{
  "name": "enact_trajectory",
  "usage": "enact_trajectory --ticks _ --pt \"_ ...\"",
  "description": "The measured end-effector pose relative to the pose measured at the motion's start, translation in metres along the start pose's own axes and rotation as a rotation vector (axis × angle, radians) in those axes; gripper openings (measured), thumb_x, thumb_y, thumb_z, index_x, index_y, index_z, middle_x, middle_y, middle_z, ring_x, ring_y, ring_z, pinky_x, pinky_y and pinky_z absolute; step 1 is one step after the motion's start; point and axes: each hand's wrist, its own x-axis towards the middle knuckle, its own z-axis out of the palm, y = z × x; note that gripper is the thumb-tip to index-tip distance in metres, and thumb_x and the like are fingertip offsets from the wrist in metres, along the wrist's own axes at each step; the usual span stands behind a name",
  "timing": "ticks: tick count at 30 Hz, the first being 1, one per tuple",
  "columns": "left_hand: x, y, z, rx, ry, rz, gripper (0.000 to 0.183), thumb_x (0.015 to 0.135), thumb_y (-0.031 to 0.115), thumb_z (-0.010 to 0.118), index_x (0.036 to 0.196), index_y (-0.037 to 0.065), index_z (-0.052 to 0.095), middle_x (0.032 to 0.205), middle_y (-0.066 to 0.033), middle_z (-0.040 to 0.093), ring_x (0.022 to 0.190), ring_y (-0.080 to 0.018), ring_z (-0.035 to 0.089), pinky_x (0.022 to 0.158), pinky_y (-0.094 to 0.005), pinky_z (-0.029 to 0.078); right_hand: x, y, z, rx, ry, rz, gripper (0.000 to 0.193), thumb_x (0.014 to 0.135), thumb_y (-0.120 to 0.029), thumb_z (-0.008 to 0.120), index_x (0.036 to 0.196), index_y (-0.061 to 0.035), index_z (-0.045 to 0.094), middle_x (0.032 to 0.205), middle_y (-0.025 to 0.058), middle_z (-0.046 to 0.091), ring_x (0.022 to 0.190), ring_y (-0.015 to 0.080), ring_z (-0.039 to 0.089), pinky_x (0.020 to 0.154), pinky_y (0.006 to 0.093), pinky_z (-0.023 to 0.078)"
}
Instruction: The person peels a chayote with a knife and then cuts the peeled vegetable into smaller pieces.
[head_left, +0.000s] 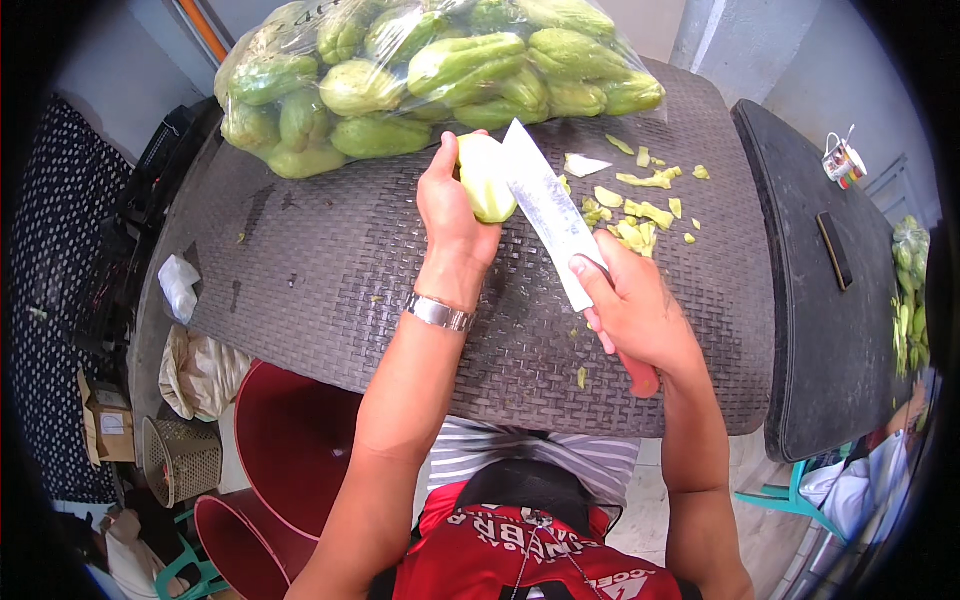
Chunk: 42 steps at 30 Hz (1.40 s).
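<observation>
My left hand [452, 205] is closed around a partly peeled pale green chayote [486, 180], held above the table. In my right hand [640, 300] is a broad-bladed kitchen knife [548, 200] with a red handle, gripped near where blade and handle meet. The blade points up and left, its edge beside the chayote; whether it touches cannot be told. Thin green peelings [640, 222] lie scattered on the table to the right of the blade. Just beyond my hands, a large clear plastic bag [440, 75] is full of unpeeled chayotes.
The dark woven-pattern table [320, 270] ends close to my body. At right, a second black table [815, 300] bears a phone [834, 250] and a mug [843, 160]. Red tubs [290, 440] and a beige basket [180, 460] stand at lower left. A white plastic bag [179, 286] sits at the left.
</observation>
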Motion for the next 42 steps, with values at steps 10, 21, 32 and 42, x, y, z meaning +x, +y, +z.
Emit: enact_trajectory --ticks 10,21,32,42 --pt "-0.006 -0.006 0.007 -0.027 -0.008 -0.045 0.044 0.109 0.034 0.042 0.119 -0.004 0.061 0.109 -0.0129 0.069 0.101 -0.0244 0.068 0.094 -0.0394 0.054 0.002 -0.001 0.005 0.066 -0.004 0.01 0.023 0.105 -0.022 0.053 0.099 -0.0002 0.052 0.063 0.0091 0.06 0.045 0.0162 0.059 0.044 0.0344 0.047" --pt "0.001 -0.001 0.001 -0.063 0.011 0.02 0.044 0.11 0.034 0.041 0.112 -0.003 0.063 0.103 -0.0121 0.069 0.095 -0.024 0.067 0.088 -0.0388 0.055 0.002 0.003 0.013 0.035 -0.043 -0.02 0.024 0.106 -0.022 0.052 0.099 0.0003 0.052 0.063 0.0091 0.06 0.045 0.0169 0.06 0.042 0.0346 0.047" --pt "-0.007 -0.005 0.008 0.015 -0.053 -0.032 0.045 0.111 0.037 0.038 0.113 0.0 0.062 0.105 -0.0122 0.07 0.097 -0.0233 0.068 0.09 -0.0403 0.055 0.004 0.008 0.004 0.21 -0.067 -0.003 0.021 0.107 -0.023 0.052 0.104 -0.002 0.054 0.062 0.004 0.056 0.044 0.0111 0.054 0.042 0.0292 0.045" --pt "-0.013 -0.004 0.013 0.045 -0.066 -0.061 0.038 0.109 0.033 0.043 0.11 0.002 0.064 0.099 -0.0088 0.07 0.088 -0.0203 0.069 0.082 -0.0367 0.057 0.004 0.004 0.01 0.207 -0.033 -0.034 0.02 0.107 -0.021 0.05 0.104 -0.0014 0.053 0.062 0.0042 0.055 0.043 0.0105 0.051 0.041 0.03 0.043"
